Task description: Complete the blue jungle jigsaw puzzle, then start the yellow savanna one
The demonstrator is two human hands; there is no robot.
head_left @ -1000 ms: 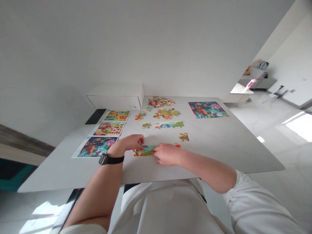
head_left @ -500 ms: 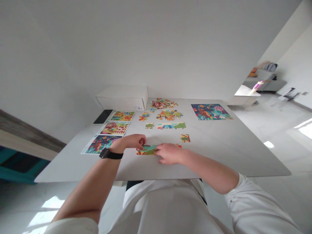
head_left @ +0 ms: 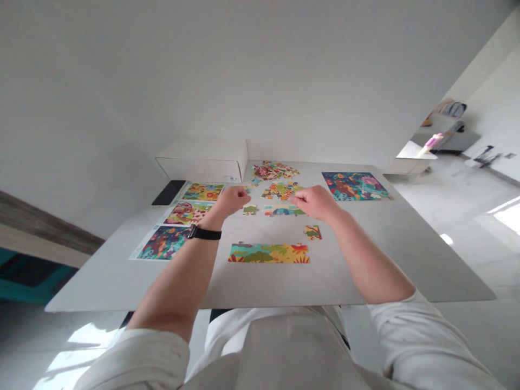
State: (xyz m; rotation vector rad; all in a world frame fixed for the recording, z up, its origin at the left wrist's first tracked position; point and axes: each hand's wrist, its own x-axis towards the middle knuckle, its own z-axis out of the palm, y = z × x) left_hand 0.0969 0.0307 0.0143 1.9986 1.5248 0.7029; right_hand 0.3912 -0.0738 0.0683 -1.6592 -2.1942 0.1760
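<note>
My left hand (head_left: pixel 233 200), a dark watch on its wrist, is closed with curled fingers over a small group of puzzle pieces (head_left: pixel 248 189). Whatever it grips is hidden. Beside it lies a single green piece (head_left: pixel 249 210). Across the table my right hand (head_left: pixel 316 202) has its fingertips pressed together at the right edge of a pile of orange and green pieces (head_left: pixel 278 190), above a joined strip with a blue shape (head_left: pixel 280 210). What those fingers hold cannot be made out. A longer joined strip (head_left: pixel 268 254) with a green tree lies near the front edge, untouched.
A loose pair of joined pieces (head_left: pixel 312 233) lies right of centre. Behind are a pinkish pile (head_left: pixel 274 171) and a white box (head_left: pixel 199 167). Picture sheets (head_left: pixel 164 242) and a phone (head_left: pixel 168 193) lie left; a finished-looking dark puzzle (head_left: pixel 357 186) lies right.
Both hands have left the front strip and moved away from me, the left to the small group of pieces, the right to the orange and green pile. The front strip now shows whole.
</note>
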